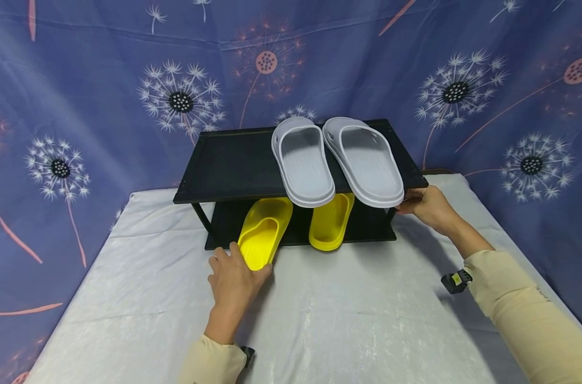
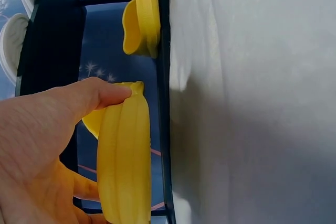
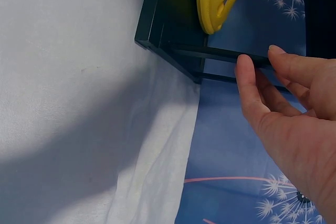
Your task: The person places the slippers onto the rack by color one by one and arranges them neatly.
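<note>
My left hand (image 1: 238, 280) grips a yellow clog (image 1: 259, 242) by its heel end, thumb on one side and fingers on the other. The clog's toe points back into the lower shelf of a black shoe rack (image 1: 233, 165), its heel jutting past the front edge. In the left wrist view the sole of this clog (image 2: 124, 161) faces the camera. A second yellow clog (image 1: 330, 226) sits on the lower shelf to the right, partly hidden by the top board. At the rack's right end, my right hand (image 1: 430, 208) holds the side post (image 3: 210, 52) just under the top board.
Two light grey clogs, a left one (image 1: 307, 165) and a right one (image 1: 370, 162), lie side by side on the rack's top board. The rack stands on a white cloth-covered table (image 1: 344, 320). Behind hangs a blue curtain (image 1: 320, 58) with a dandelion print.
</note>
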Available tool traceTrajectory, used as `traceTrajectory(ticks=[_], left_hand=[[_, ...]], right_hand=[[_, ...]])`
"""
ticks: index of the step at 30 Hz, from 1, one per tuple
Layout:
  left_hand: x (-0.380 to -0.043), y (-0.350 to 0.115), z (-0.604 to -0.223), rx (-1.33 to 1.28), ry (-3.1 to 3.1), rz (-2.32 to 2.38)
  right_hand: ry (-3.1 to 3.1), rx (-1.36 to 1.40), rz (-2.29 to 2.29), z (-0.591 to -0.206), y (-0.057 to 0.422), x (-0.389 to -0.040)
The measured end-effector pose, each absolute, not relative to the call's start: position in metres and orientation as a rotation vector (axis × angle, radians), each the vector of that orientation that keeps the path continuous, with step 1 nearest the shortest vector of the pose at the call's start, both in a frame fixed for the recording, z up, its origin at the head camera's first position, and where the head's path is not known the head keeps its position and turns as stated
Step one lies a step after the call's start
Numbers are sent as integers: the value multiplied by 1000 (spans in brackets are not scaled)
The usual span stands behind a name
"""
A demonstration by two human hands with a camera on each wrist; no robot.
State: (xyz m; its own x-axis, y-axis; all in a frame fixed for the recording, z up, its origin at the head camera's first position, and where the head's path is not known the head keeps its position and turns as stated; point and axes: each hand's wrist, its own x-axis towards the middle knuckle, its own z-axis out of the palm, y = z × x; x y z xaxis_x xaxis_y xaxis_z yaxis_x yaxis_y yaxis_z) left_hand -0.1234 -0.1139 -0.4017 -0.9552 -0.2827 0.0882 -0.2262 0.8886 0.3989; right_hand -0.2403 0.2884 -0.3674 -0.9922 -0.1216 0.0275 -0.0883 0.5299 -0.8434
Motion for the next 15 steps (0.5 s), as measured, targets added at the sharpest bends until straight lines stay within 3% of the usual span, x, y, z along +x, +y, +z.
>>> traceTrajectory(ticks=[15], left_hand=[[-138,-113,-410,376,-2902,-596]], right_hand=[[2721,-195,-1498,-370,289,-242]])
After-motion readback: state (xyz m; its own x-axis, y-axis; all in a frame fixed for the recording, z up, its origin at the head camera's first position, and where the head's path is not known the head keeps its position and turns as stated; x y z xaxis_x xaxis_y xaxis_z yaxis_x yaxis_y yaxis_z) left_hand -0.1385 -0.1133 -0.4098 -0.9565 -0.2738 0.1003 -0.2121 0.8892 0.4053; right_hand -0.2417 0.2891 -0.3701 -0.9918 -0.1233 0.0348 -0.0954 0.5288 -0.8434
